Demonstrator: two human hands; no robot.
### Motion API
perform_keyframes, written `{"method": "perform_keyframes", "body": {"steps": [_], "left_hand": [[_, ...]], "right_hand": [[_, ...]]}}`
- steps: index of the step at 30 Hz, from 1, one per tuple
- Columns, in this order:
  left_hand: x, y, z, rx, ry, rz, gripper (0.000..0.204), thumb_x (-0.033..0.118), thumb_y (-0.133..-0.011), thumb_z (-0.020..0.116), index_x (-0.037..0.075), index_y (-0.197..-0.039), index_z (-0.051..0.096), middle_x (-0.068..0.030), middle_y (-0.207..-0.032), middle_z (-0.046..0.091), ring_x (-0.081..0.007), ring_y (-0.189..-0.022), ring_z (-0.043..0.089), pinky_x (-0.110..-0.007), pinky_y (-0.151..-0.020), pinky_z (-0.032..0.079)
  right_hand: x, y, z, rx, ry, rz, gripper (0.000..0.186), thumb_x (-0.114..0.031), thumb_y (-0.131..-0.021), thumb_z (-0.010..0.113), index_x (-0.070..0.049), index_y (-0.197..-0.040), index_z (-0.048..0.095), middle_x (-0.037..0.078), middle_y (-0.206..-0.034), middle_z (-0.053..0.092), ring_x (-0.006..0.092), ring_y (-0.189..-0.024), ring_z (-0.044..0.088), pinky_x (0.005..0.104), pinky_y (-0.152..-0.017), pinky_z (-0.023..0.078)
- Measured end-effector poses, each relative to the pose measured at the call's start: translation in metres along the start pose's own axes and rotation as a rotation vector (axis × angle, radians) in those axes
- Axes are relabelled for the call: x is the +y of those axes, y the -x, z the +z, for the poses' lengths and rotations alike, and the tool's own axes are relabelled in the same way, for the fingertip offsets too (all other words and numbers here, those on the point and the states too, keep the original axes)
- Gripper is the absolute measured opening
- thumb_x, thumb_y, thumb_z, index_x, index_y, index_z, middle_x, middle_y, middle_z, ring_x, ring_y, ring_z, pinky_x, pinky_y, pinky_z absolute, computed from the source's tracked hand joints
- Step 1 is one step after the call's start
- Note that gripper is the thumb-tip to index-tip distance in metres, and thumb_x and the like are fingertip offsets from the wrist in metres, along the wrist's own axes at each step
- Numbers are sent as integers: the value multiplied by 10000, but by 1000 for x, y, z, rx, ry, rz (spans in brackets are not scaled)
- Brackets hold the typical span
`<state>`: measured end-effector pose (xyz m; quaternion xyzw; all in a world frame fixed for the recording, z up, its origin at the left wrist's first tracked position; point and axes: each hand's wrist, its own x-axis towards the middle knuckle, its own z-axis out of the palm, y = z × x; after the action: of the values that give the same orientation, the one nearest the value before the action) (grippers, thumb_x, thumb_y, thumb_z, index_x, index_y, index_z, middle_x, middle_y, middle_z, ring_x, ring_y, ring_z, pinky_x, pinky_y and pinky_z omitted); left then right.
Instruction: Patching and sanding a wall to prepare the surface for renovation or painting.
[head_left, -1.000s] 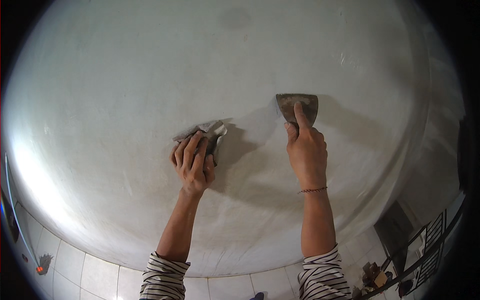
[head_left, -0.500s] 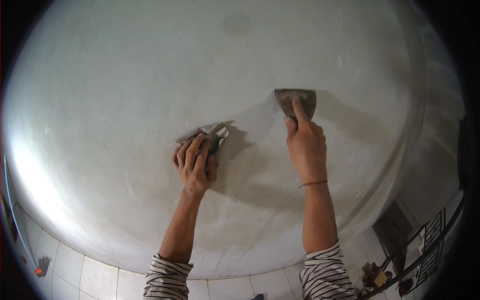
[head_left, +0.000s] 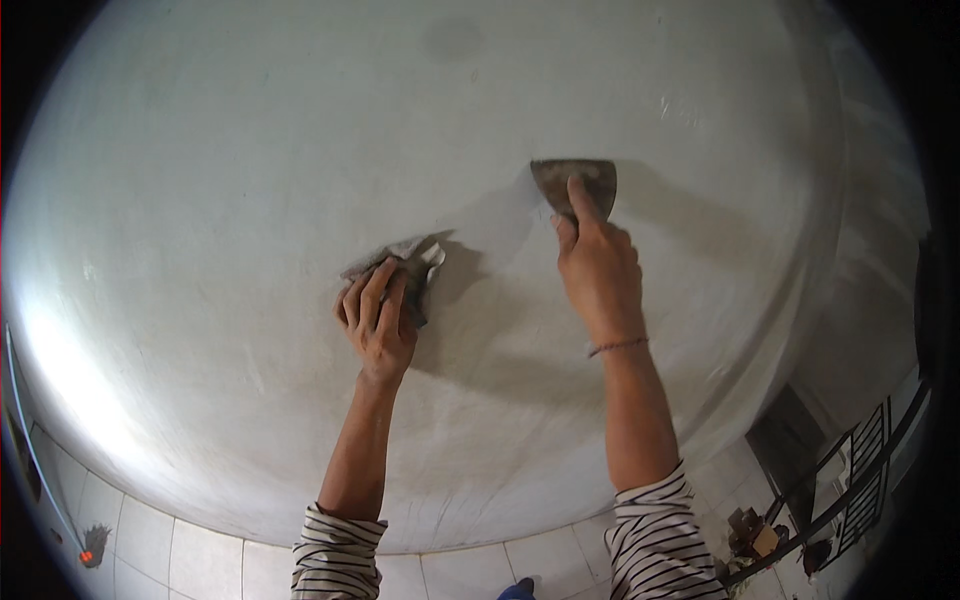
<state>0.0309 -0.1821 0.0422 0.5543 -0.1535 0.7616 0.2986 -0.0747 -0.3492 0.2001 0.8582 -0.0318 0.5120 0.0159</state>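
Two hands up against a pale grey plastered wall (head_left: 300, 180), both busy. Right hand (head_left: 598, 275) is closed round the handle of a putty knife (head_left: 574, 183), index finger laid straight up the back of the blade, pressing it flat to the wall; blade sits directly above the knuckles, wide edge uppermost, smeared w/ grey filler. Thin cord bracelet (head_left: 618, 346) on that wrist. Left hand (head_left: 377, 318) is lower and to the left, well apart from the right, fingers curled round a second scraper (head_left: 412, 268) loaded w/ wet grey compound; that tool pokes out above and right of the fingertips, touching the wall. Can't tell its handle, hidden in the fist. Both forearms bare, striped black-and-white sleeves (head_left: 655, 540) pushed up near the elbows at the lower edge. Wall surface smooth-ish, fine trowel streaks, a darker damp patch betw. the two tools and a faint dark spot (head_left: 452, 40) near the top. Strong light glare lower left of the wall. Below, white floor tiles (head_left: 180, 545) w/ grey joints. Lower right: a dark metal grille (head_left: 865, 470), a dark opening beside it, some small clutter on the floor, too small to tell.
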Motion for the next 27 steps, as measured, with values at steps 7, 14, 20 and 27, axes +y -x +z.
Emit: {"method": "perform_keyframes", "body": {"steps": [7, 14, 20, 27], "left_hand": [[0, 1, -4, -39, 4, -14, 242, 14, -775, 548, 86, -980, 655, -22, -1150, 602, -226, -1034, 540, -377, -920, 348], [-2, 2, -3, -50, 3, -11, 237, 39, -778, 568, 90, -993, 653, -25, -1160, 596, -227, -1033, 536, -382, -919, 343], [3, -3, -6, -61, -63, -50, 241, 40, -777, 589, 105, -1000, 655, -18, -1164, 589, -221, -1043, 527, -384, -924, 337], [0, 2, -5, -67, -33, -35, 258, 37, -769, 595, 109, -1010, 656, -16, -1171, 580, -221, -1046, 521, -390, -929, 333]], "right_hand": [[1, 4, 6, -28, 9, 11, 484, -304, -916, 495, -174, -1360, 355, 207, -847, 630, 384, -777, 644, 456, -657, 543], [2, 9, 6, -54, -7, 21, 480, -297, -914, 499, -169, -1357, 364, 218, -851, 628, 390, -753, 643, 448, -606, 549], [-2, 4, 3, -1, 3, -24, 489, -277, -902, 514, -146, -1351, 371, 217, -824, 635, 382, -745, 642, 446, -605, 550], [-3, 4, 9, 9, -71, -23, 487, -276, -907, 506, -166, -1358, 358, 217, -842, 635, 376, -749, 643, 442, -608, 553]]}}
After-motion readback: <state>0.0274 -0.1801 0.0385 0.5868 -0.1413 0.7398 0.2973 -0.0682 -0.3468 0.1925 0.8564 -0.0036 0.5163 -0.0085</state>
